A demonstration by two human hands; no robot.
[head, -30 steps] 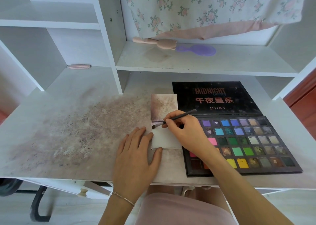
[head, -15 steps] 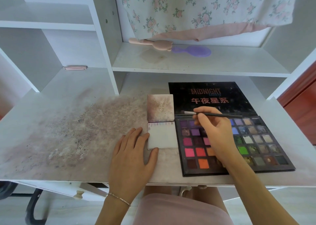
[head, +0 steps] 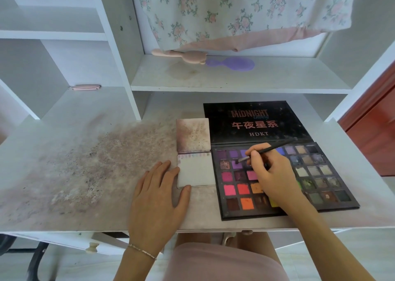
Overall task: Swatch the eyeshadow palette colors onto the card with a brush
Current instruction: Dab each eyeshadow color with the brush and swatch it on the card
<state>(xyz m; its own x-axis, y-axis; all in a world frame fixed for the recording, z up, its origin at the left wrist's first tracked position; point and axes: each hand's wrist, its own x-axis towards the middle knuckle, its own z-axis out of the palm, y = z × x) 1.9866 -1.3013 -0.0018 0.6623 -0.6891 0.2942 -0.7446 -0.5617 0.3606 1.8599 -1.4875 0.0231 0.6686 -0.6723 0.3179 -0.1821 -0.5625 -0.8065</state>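
An open black eyeshadow palette point(head: 320, 174) with several coloured pans lies on the desk at the right, its lid flat behind it. My right hand point(head: 271, 174) pinches a thin black brush point(head: 269, 150); the bristle tip rests on a purple pan in the second row. Left of the palette lies a small white card point(head: 198, 174) with a faint row of swatches along its top edge, hinged to a stained flap point(head: 193, 134). My left hand point(head: 158, 195) lies flat on the desk, fingertips and thumb touching the card's left edge and lower corner.
The white desk point(head: 64, 174) is smeared with brownish powder on its left half. A shelf above holds a pink brush point(head: 181, 55) and a purple brush point(head: 233, 63). Floral fabric point(head: 235, 13) hangs behind. A vertical shelf divider point(head: 119, 56) stands at the back left.
My right hand carried the brush from the card's top edge rightward over the palette, then lowered its tip onto a purple pan. My left hand stayed at the card.
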